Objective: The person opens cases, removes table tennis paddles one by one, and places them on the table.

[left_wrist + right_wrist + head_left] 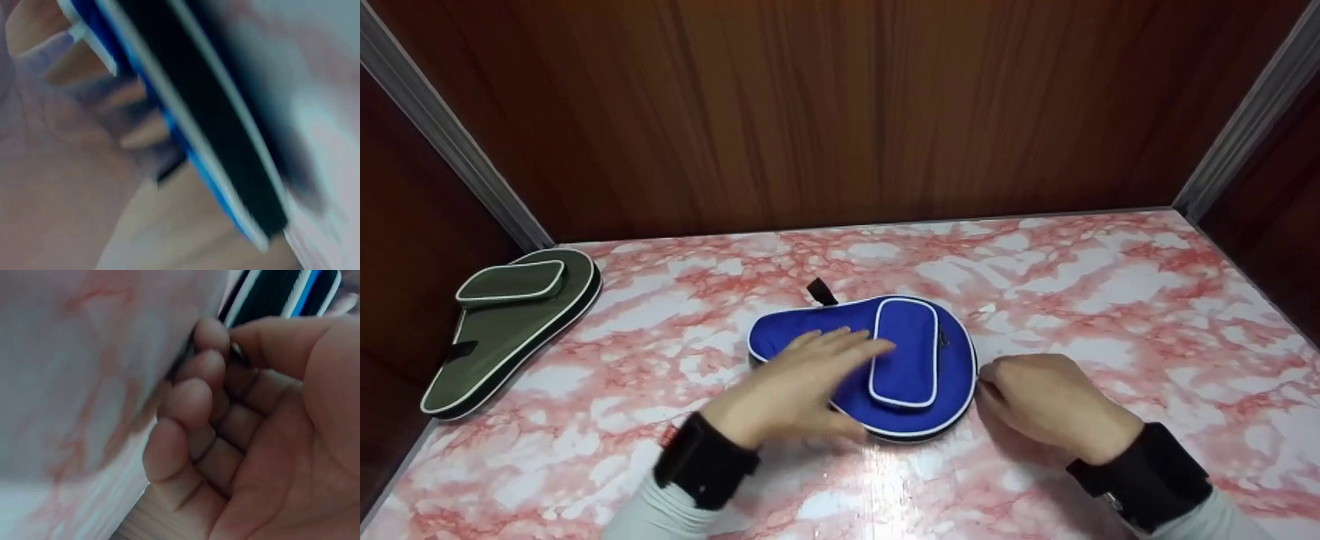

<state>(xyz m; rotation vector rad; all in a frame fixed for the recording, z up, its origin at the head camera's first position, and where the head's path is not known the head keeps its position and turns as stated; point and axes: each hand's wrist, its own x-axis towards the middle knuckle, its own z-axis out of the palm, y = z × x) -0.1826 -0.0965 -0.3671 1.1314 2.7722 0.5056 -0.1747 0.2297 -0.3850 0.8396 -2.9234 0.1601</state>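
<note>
A blue paddle-shaped case (pixel 855 394) with white piping lies flat on the table, rounded end to the right, with a raised pocket (pixel 905 352) on top. My left hand (pixel 799 386) is over its narrower half, fingers extended and thumb spread toward the near edge. The left wrist view shows the case's black side band (pixel 197 101) close beside those fingers. At the rounded end, my right hand (pixel 1046 401) has its fingers curled, thumb and forefinger pinching a small dark metallic piece (pixel 239 354) that looks like a zipper pull. Most of that piece is hidden by the fingertips.
An olive-green case (pixel 502 330) of the same shape lies at the far left beside the side panel. Dark wood panels (pixel 840 112) stand along the back and sides of the red-and-white marbled table (pixel 1110 300). A black strap loop (pixel 821 291) sticks out from the blue case's far edge.
</note>
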